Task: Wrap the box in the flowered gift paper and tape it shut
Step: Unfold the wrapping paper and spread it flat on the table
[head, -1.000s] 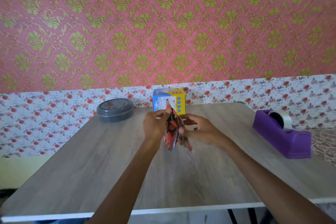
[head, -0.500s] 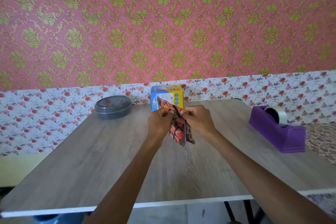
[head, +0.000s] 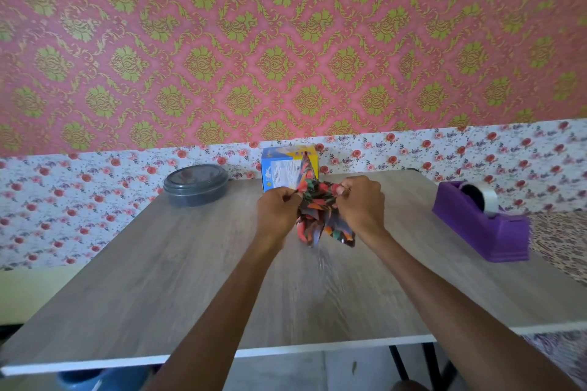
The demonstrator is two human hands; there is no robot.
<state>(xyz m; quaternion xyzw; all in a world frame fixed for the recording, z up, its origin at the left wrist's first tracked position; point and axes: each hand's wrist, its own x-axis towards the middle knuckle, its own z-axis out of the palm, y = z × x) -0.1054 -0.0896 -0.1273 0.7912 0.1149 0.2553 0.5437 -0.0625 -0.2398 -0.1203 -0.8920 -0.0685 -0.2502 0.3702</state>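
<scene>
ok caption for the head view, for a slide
Left hand and right hand grip crumpled flowered gift paper over the table; box behind, purple tape dispenser at right.
</scene>
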